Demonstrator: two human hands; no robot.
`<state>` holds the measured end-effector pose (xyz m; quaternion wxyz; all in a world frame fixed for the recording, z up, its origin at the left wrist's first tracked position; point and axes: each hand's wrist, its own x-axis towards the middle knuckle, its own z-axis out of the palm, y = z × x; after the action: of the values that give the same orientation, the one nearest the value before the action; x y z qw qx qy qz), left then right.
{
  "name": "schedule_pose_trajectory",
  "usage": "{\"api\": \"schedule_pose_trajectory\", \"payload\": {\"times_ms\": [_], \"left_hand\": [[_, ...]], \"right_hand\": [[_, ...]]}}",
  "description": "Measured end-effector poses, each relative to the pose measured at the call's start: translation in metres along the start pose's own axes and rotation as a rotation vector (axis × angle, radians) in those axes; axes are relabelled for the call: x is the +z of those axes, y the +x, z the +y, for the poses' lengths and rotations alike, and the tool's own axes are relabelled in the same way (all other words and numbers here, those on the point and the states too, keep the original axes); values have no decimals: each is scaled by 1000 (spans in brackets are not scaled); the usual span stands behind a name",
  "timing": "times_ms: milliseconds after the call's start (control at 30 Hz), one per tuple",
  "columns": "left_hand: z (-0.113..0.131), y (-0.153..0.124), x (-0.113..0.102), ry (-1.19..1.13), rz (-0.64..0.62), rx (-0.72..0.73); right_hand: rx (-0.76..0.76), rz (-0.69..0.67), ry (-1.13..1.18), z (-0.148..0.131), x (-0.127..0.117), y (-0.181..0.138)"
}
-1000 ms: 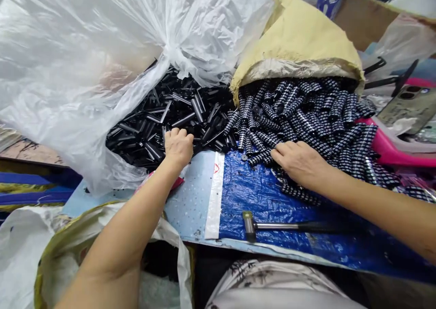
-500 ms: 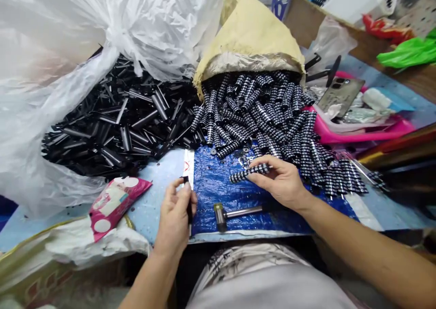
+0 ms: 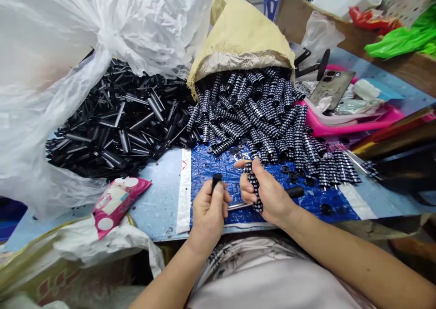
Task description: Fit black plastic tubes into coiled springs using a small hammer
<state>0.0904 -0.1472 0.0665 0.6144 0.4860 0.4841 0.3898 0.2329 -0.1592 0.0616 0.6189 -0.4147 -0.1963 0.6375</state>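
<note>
My left hand is closed round a plain black tube, held upright near the table's front edge. My right hand is closed on a black tube with a white square pattern, close beside the left hand. A small hammer lies on the blue tarp under both hands, mostly hidden. Behind, a heap of plain black tubes spills from a clear plastic bag. A heap of patterned tubes spills from a yellow paper sack.
A pink packet lies at the front left. A pink tray with a phone and clutter stands at the right. Small black washers dot the tarp. White bags sit below the table's front left edge.
Both hands left the heaps, each with a tube, and came together at the front edge over the hammer. The patterned tube turned from level to nearly upright.
</note>
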Motion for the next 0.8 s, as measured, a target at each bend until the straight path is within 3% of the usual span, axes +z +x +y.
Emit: {"api": "schedule_pose_trajectory", "payload": {"times_ms": [167,267,400,467,700,800], "left_hand": [[5,9,21,138,-86,167],[8,12,19,148,-98,138],[10,8,2,113,-99,32],[10,6,-4,117,-108,13],[8,0,5,9,58,29],[8,-2,10,8,34,93]], "right_hand": [[-141,90,-130,7,7,0],[-314,-48,-411,6,-6,0],[-828,-332,-1009,-2,-35,0],[-988,-421,-1176,-4,-42,-1],[-1109,-349,-1264,-5,-33,-12],[-1164,-320,-1265,-3,-32,-16]]}}
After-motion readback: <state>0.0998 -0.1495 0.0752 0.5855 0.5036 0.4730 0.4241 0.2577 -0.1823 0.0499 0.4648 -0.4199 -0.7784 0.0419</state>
